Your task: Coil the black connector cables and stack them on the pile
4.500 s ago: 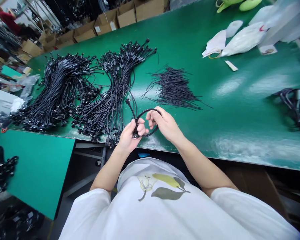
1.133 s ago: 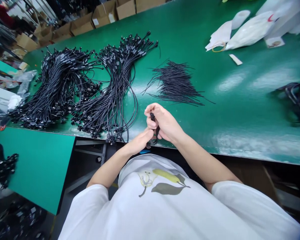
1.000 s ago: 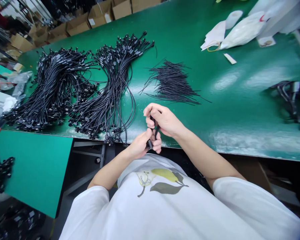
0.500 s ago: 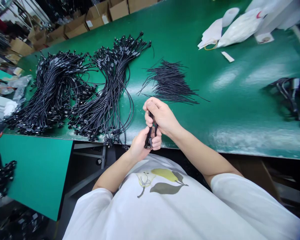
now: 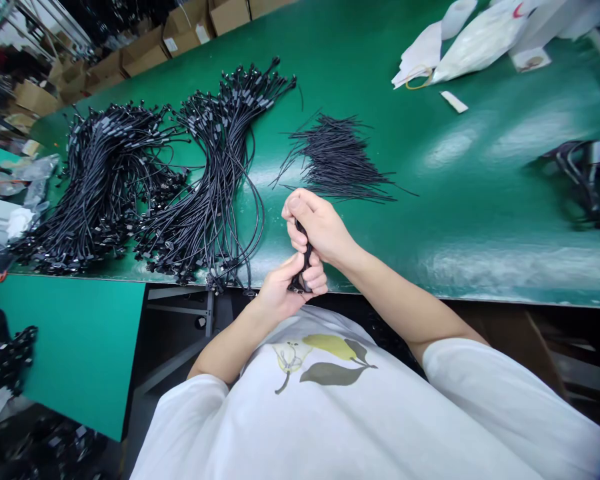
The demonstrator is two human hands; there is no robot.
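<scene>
A folded black cable (image 5: 307,259) is held between both hands, just over the table's front edge. My left hand (image 5: 285,288) is closed round its lower part, where a connector end pokes out by the fingers. Above it, my right hand (image 5: 317,223) grips the upper part with curled fingers; what lies inside that fist is hidden. Beyond the right hand lies a loose heap of thin black ties (image 5: 337,159). To the left, a spread bundle of black cables (image 5: 225,147) with connectors at both ends rests on the green table (image 5: 380,250).
Another large pile of black cables (image 5: 107,167) lies farther left. White bags (image 5: 475,50) and a small white strip (image 5: 454,102) are at the back right. More coiled cables (image 5: 587,177) sit at the right edge. Cardboard boxes (image 5: 187,28) line the far edge.
My hands stay closed on the cable, and its strands are drawn closer together between them. The left fingers now cover more of the lower end. The view has shifted slightly.
</scene>
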